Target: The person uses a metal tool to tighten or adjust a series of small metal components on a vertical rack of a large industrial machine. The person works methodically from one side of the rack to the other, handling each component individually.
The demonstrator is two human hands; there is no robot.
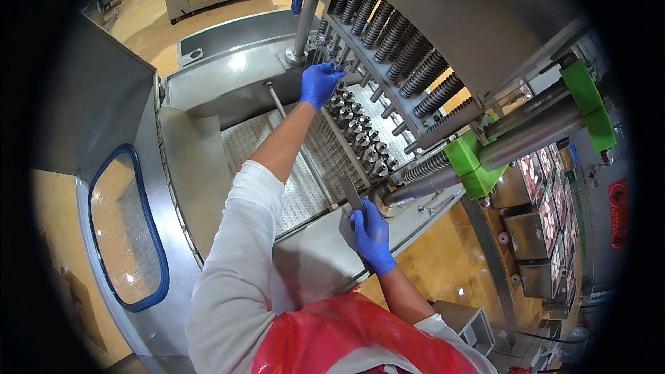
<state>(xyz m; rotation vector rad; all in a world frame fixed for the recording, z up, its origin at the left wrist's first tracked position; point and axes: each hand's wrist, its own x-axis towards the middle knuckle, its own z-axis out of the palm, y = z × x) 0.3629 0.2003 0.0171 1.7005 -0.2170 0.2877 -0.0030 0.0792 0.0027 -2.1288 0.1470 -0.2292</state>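
Fingers of the right hand are wrapped round a flat metal strip, tilted beside the near right corner of the bed. The left hand has its fingers bunched at slim rods by the bed's far right corner; whether they grip one, I cannot tell. Rows of silver cylinders stand between the hands, along the bed's right side. Well to the right of the bed, metal bins hold pink and whitish pieces. The left arm stretches out over the bed, glove back upward; the right arm is bent, its hand closer to the red apron. Springs hang in a frame above the bed's right side, and a blue-rimmed window lies to its left.
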